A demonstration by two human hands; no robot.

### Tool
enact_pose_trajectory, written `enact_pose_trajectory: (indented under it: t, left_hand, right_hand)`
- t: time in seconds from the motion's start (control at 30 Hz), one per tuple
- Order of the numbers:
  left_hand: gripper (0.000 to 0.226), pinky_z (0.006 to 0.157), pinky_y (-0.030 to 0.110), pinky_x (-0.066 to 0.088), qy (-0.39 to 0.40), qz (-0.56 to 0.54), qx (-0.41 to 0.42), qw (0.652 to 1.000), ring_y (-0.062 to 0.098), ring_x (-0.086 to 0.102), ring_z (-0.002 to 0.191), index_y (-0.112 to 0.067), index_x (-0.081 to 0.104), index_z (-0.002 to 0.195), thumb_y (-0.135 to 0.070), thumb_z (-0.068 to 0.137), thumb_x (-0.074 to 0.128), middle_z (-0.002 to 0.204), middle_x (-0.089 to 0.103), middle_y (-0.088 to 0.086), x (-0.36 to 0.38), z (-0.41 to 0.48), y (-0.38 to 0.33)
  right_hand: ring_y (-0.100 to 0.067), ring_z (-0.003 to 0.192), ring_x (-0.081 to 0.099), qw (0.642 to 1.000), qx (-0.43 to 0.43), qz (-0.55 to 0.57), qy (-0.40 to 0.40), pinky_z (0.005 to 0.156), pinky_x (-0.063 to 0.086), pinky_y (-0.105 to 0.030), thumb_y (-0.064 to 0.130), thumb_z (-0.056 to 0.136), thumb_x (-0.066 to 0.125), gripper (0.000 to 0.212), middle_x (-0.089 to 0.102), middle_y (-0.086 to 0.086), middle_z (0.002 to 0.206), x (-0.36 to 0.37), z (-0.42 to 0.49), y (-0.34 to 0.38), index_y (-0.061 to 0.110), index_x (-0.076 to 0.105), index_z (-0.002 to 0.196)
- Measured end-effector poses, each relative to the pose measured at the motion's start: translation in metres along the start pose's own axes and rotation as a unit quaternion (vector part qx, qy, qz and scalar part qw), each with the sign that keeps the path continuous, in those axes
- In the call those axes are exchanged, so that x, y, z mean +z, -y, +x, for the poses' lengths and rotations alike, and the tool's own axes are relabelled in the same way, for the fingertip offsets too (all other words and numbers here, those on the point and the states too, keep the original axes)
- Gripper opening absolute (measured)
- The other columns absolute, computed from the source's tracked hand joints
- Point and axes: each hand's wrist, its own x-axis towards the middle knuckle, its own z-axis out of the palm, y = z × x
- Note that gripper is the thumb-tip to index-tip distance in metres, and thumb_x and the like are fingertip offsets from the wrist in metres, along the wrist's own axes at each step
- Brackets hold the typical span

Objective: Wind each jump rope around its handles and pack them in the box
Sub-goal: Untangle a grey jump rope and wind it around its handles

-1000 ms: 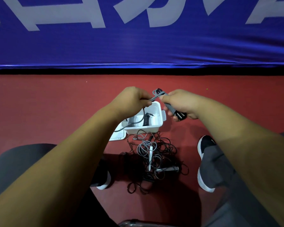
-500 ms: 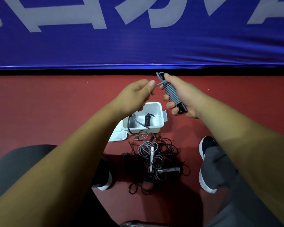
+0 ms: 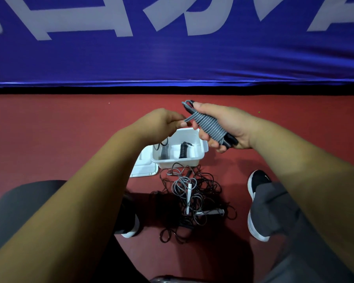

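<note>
The wound grey jump rope (image 3: 209, 124) looks like smooth, matt, rubbery cord. The white box (image 3: 178, 163) and its lid (image 3: 144, 170) are smooth plastic with a faint gloss. The red floor (image 3: 70, 123) is matt. The blue banner (image 3: 172, 62) is creased cloth with a slight sheen.

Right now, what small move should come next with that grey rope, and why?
Probably tuck in the short free end the left hand pinches: the grey rope in the right hand looks almost fully wound, and the white box sits open below.
</note>
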Motion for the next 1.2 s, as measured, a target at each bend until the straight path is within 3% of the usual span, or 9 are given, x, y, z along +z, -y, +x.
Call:
enact_pose_trajectory:
  t: [0.17,0.27,0.37,0.47,0.6,0.7,0.8,1.03,1.2]
  left_hand:
    - [0.029,0.060,0.027,0.044,0.011,0.037,0.023,0.999,0.011,0.056,0.059,-0.037,0.062,0.078,-0.034,0.106,0.059,0.072,0.067,-0.001,-0.004,0.002,-0.001]
    - [0.031,0.055,0.023,0.041,0.003,0.063,0.019,0.998,0.002,0.054,0.052,-0.027,0.066,0.073,-0.026,0.104,0.063,0.062,0.065,-0.011,-0.002,0.003,0.002]
    - [0.016,0.072,0.034,0.057,0.014,0.056,0.039,0.998,0.014,0.070,0.073,-0.017,0.079,0.090,-0.012,0.097,0.065,0.080,0.076,-0.006,-0.001,0.003,0.010]
    - [0.028,0.077,0.022,0.049,0.049,0.064,0.091,0.993,0.002,0.064,0.077,-0.028,0.081,0.117,-0.011,0.098,0.068,0.096,0.073,-0.011,0.000,-0.003,0.009]
    - [0.023,0.079,0.023,0.047,0.055,0.065,0.136,0.987,0.003,0.064,0.082,-0.026,0.084,0.107,-0.012,0.090,0.077,0.093,0.071,-0.012,0.000,-0.006,0.001]
    - [0.018,0.076,0.011,0.040,0.045,0.106,0.183,0.976,-0.004,0.059,0.078,-0.020,0.085,0.100,-0.010,0.087,0.079,0.083,0.065,-0.020,0.001,-0.007,-0.008]
    - [0.014,0.078,0.028,0.051,0.033,0.172,0.199,0.964,0.012,0.065,0.082,-0.023,0.084,0.096,-0.017,0.088,0.075,0.084,0.068,-0.010,0.004,-0.008,-0.016]
    - [0.038,0.080,0.046,0.054,0.037,0.222,0.130,0.966,0.025,0.063,0.090,-0.023,0.078,0.099,-0.040,0.097,0.044,0.093,0.064,-0.001,0.006,-0.008,-0.024]
    - [0.023,0.080,0.042,0.053,0.000,0.155,0.041,0.987,0.031,0.066,0.086,-0.011,0.078,0.101,-0.024,0.103,0.059,0.091,0.073,0.010,0.007,0.000,-0.015]
  right_hand:
    - [-0.013,0.040,0.042,0.997,0.025,0.010,0.078,0.040,0.036,-0.020,0.068,0.101,0.048,0.052,0.051,-0.004,0.066,0.004,-0.003,-0.002,0.017,0.060,0.097]
    - [-0.011,0.039,0.039,0.992,0.047,0.010,0.120,0.038,0.037,-0.020,0.067,0.100,0.050,0.052,0.049,-0.004,0.065,0.005,-0.005,-0.004,0.015,0.059,0.100]
    - [-0.012,0.038,0.044,0.984,0.063,-0.020,0.163,0.037,0.042,-0.022,0.063,0.095,0.056,0.053,0.054,-0.009,0.065,0.005,-0.006,-0.007,0.011,0.060,0.103]
    - [-0.016,0.042,0.055,0.972,0.099,-0.086,0.195,0.041,0.051,-0.027,0.061,0.092,0.059,0.057,0.065,-0.014,0.070,0.008,-0.007,-0.012,0.005,0.064,0.105]
    - [-0.016,0.052,0.062,0.950,0.142,-0.178,0.214,0.051,0.056,-0.028,0.055,0.103,0.054,0.057,0.072,-0.015,0.079,0.012,-0.001,-0.023,0.003,0.070,0.121]
    - [-0.018,0.054,0.056,0.944,0.155,-0.229,0.181,0.051,0.051,-0.028,0.049,0.106,0.057,0.045,0.076,-0.015,0.084,0.013,0.005,-0.029,0.010,0.073,0.121]
    - [-0.021,0.054,0.056,0.949,0.149,-0.247,0.128,0.055,0.052,-0.030,0.047,0.104,0.064,0.035,0.077,-0.018,0.089,0.011,0.013,-0.034,0.014,0.066,0.116]
    - [-0.020,0.052,0.056,0.959,0.101,-0.260,-0.045,0.055,0.053,-0.032,0.045,0.105,0.060,0.026,0.068,-0.012,0.082,-0.001,0.029,-0.041,0.021,0.063,0.115]
    - [-0.016,0.051,0.055,0.980,0.057,-0.160,-0.107,0.050,0.051,-0.027,0.048,0.102,0.064,0.032,0.066,-0.010,0.082,-0.003,0.033,-0.036,0.019,0.064,0.115]
